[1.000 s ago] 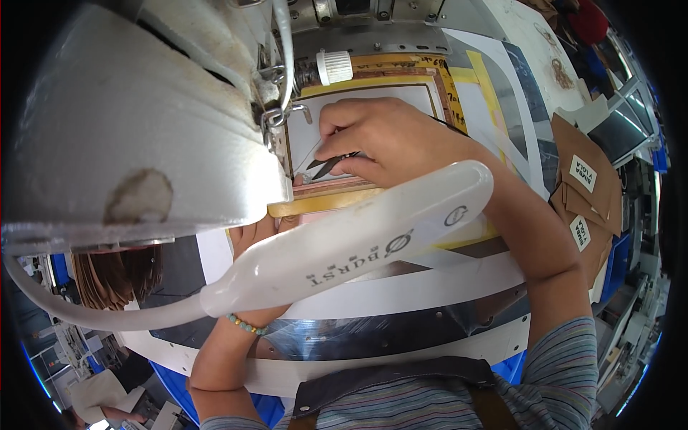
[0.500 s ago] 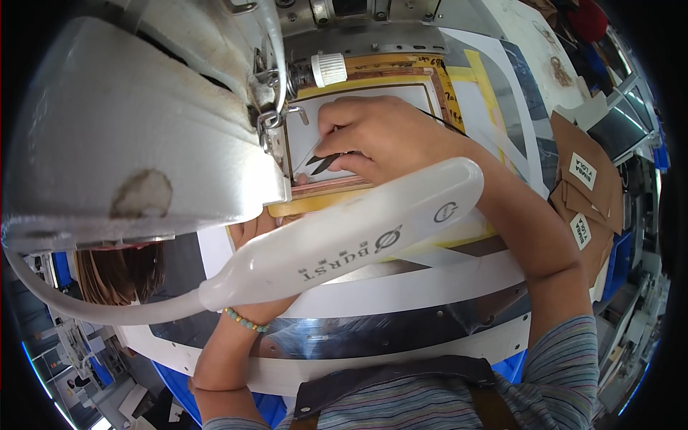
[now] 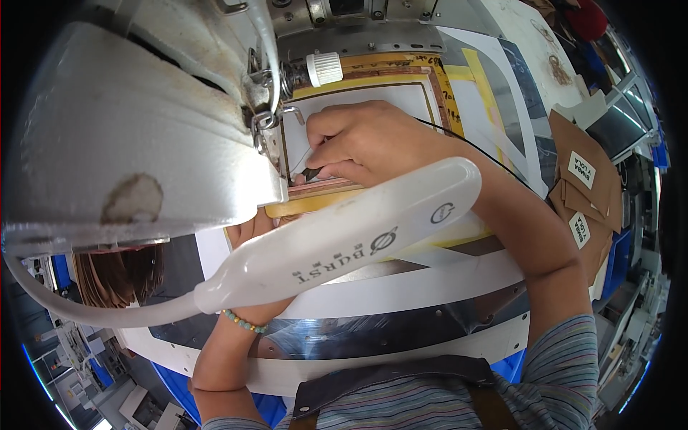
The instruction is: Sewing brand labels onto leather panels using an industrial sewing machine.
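My right hand (image 3: 376,140) is closed around small black thread snips (image 3: 310,173), mostly covered by the fingers. Their tips point at the lower-left inner corner of a yellow-edged rectangular frame (image 3: 405,61) with a white panel (image 3: 358,95) inside. A thin thread runs from my right fingers to that corner, where a fingertip shows beside the snips. My left hand (image 3: 247,228) is at the frame's lower-left edge; the machine head (image 3: 158,136) and a white lamp (image 3: 344,233) hide most of its fingers, so its grip does not show.
The machine head, with a white knob (image 3: 325,69) and metal hooks, stands close at the left. The lamp crosses above my left wrist on a bent neck (image 3: 93,314). Labelled brown pieces (image 3: 595,172) lie at the right. A black cord (image 3: 494,161) passes behind my right forearm.
My right hand has moved slightly left and down toward the frame's corner. The snips' blades, spread apart before, are now closer together at the corner. The left hand has stayed in place.
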